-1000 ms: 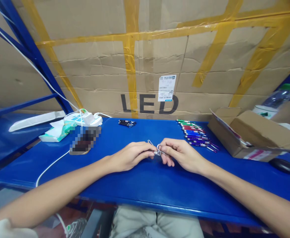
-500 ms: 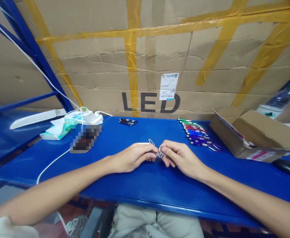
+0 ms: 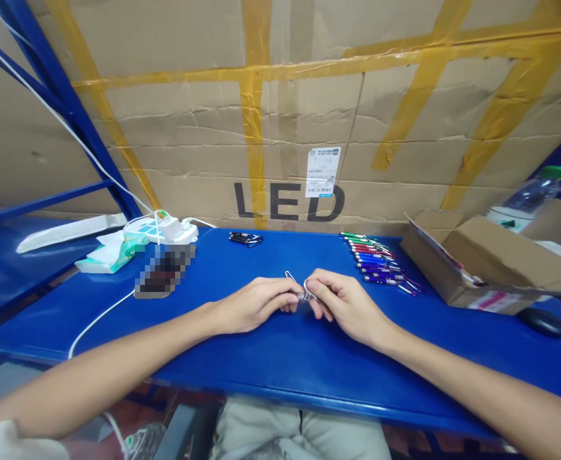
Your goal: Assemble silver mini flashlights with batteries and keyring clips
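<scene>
Both my hands meet at the middle of the blue table (image 3: 280,358), pinching one small silver keychain flashlight (image 3: 303,295) between them. My left hand (image 3: 254,303) is closed round its body, most of which is hidden in the fingers. My right hand (image 3: 340,300) pinches the end with the metal ring. A thin metal clip (image 3: 290,276) sticks up just behind my left fingertips. A row of several coloured mini flashlights (image 3: 379,260) lies on the table to the right, behind my right hand.
An open cardboard box (image 3: 482,262) stands at the right, a black mouse (image 3: 544,322) in front of it. Two dark flashlights (image 3: 245,239) lie at the back. A power strip (image 3: 163,229), tissue pack (image 3: 112,254) and white cable (image 3: 96,319) are on the left. A big "LED" carton forms the back wall.
My hands have stayed together on the small flashlight, with only slight shifts of the fingers. The view has wobbled a little.
</scene>
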{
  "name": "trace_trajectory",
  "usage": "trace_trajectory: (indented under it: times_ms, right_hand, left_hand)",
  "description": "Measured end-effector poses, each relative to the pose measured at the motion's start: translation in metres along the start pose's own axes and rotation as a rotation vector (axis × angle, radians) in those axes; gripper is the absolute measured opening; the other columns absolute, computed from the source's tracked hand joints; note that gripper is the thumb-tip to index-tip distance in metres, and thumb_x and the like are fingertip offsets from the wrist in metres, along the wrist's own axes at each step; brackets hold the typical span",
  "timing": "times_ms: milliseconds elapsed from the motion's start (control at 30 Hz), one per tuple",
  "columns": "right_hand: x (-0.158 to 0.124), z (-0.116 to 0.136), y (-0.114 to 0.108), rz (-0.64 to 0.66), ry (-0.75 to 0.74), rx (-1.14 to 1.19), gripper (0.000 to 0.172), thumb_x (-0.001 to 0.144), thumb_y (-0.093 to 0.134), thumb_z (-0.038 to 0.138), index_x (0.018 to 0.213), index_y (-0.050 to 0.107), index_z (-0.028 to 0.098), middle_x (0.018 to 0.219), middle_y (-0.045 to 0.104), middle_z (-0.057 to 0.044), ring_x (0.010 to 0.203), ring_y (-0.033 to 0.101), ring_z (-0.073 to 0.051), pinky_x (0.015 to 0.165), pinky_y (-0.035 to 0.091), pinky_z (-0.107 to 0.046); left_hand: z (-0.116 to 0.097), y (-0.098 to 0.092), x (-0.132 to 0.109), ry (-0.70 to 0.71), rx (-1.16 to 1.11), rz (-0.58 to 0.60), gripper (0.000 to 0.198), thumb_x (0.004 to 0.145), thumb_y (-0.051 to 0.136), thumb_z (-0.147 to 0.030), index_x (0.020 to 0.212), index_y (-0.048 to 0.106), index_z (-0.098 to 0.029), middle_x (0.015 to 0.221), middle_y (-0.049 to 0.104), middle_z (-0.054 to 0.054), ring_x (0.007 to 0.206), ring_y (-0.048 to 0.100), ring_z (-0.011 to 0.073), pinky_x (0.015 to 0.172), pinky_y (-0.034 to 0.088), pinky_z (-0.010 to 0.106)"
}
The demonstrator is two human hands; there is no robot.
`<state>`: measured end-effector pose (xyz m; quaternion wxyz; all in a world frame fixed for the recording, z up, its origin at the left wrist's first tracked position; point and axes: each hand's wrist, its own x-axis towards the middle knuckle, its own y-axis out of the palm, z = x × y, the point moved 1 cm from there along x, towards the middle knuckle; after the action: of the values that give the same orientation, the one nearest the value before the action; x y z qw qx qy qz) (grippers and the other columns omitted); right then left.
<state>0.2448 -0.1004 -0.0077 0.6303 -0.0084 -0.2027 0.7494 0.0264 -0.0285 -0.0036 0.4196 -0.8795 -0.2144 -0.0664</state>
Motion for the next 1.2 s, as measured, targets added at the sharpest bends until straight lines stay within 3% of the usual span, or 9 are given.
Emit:
trace_trajectory:
  times_ms: [300,467,767,1200]
  right_hand:
    - [-0.006,0.000,0.006,-0.021,-0.023,-0.023,0.052,0.108,0.055,0.066,0.081,0.065,0.022,0.068,0.067,0.001,0.054,0.054,-0.013,0.060,0.048,-0.028]
    - [-0.008,-0.003,0.010,-0.053,-0.021,0.032,0.053,0.106,0.057,0.068,0.083,0.067,0.022,0.065,0.068,0.001,0.050,0.056,-0.012,0.051,0.047,-0.026]
    - [-0.009,-0.006,0.012,-0.011,0.004,0.148,0.051,0.105,0.061,0.066,0.083,0.068,0.020,0.062,0.066,0.001,0.047,0.059,-0.011,0.044,0.048,-0.024]
    - [-0.014,-0.005,0.013,0.025,0.004,0.129,0.050,0.107,0.059,0.064,0.083,0.067,0.020,0.063,0.067,0.002,0.045,0.058,-0.011,0.045,0.047,-0.024]
  left_hand:
    - [-0.001,0.002,0.001,-0.034,-0.032,-0.015,0.034,0.118,0.041,-0.042,0.114,0.066,-0.019,0.100,0.073,0.006,0.090,0.070,0.0174,0.087,0.056,0.029]
    - [0.001,0.005,0.002,-0.046,-0.068,-0.035,0.037,0.118,0.041,-0.046,0.110,0.065,-0.018,0.099,0.074,0.007,0.088,0.069,0.0175,0.086,0.056,0.030]
    - [0.001,0.006,0.002,-0.039,-0.111,-0.033,0.038,0.117,0.043,-0.047,0.108,0.065,-0.018,0.096,0.074,0.006,0.088,0.070,0.0178,0.086,0.056,0.030]
    - [0.003,0.005,-0.001,-0.065,-0.214,-0.066,0.035,0.117,0.047,-0.045,0.113,0.067,-0.016,0.098,0.073,0.006,0.089,0.070,0.0165,0.085,0.056,0.028]
